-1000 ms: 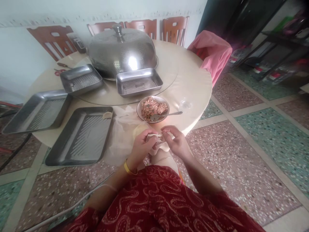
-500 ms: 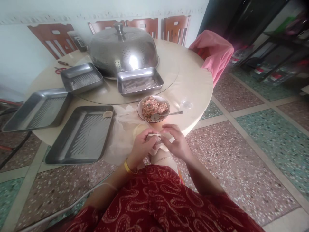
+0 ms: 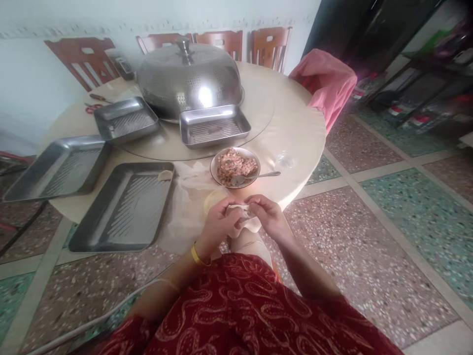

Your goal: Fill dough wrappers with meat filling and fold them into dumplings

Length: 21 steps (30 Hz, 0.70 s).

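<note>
The scene is viewed from the wearer's head, forward and steeply down: red clothing (image 3: 236,305) caught closest at six o'clock, left hand (image 3: 221,221) and right hand (image 3: 269,217) near, below centre, table (image 3: 293,113) stretched toward eleven, chairs (image 3: 270,45) framed farthest, between ten and one.

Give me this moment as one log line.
left hand: holding dough | right hand: at dough | bowl: meat mix, spoon | near tray: dumpling

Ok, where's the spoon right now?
In the head view, the spoon rests in the bowl of mince, its handle jutting rightward over the rim, beyond the right hand.
</note>
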Each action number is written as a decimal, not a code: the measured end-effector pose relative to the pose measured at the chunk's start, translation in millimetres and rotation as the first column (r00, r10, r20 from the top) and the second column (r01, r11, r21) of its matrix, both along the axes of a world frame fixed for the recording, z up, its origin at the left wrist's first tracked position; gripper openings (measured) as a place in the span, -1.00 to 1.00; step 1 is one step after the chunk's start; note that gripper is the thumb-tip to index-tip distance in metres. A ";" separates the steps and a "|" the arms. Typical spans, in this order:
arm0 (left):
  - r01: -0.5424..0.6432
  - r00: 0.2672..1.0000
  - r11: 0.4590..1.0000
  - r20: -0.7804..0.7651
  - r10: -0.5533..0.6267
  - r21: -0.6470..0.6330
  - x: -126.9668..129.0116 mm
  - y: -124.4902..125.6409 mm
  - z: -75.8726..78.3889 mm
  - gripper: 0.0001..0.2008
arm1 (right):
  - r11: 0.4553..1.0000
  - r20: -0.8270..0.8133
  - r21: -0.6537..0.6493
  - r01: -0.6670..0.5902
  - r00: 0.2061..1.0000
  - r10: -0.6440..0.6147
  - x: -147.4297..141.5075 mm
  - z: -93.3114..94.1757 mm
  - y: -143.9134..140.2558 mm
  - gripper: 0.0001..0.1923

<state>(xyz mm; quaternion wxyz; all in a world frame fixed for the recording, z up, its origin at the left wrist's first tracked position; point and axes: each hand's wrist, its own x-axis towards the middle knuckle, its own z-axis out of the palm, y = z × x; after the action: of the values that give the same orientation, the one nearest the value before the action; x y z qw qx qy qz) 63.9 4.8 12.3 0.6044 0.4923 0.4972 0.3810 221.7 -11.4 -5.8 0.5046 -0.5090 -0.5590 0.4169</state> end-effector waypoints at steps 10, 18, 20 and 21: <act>0.044 0.999 0.999 -0.025 -0.044 0.030 -1.1 -0.5 -2.0 -0.85 | 0.969 0.170 0.245 0.035 0.982 -0.078 0.9 -2.1 -0.8 -0.93; 0.047 0.998 0.999 -0.051 -0.046 0.017 3.3 -1.1 4.0 -0.83 | 0.972 0.185 0.229 0.050 0.978 -0.094 0.6 0.0 -0.1 -0.80; 0.042 0.999 0.999 -0.029 -0.041 0.022 3.0 -0.7 2.3 -0.84 | 0.974 0.156 0.222 0.052 0.984 -0.088 0.8 -0.6 -0.3 -0.76; 0.037 0.999 0.999 -0.015 -0.036 0.024 2.5 -0.3 1.1 -0.84 | 0.972 0.137 0.229 0.054 0.987 -0.087 1.0 -1.2 -0.6 -0.78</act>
<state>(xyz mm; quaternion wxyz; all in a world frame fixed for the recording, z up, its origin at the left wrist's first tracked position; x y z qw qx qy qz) 66.4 4.5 13.4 0.6017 0.5111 0.4879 0.3723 222.7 -12.0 -7.0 0.5310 -0.4976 -0.6194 0.2945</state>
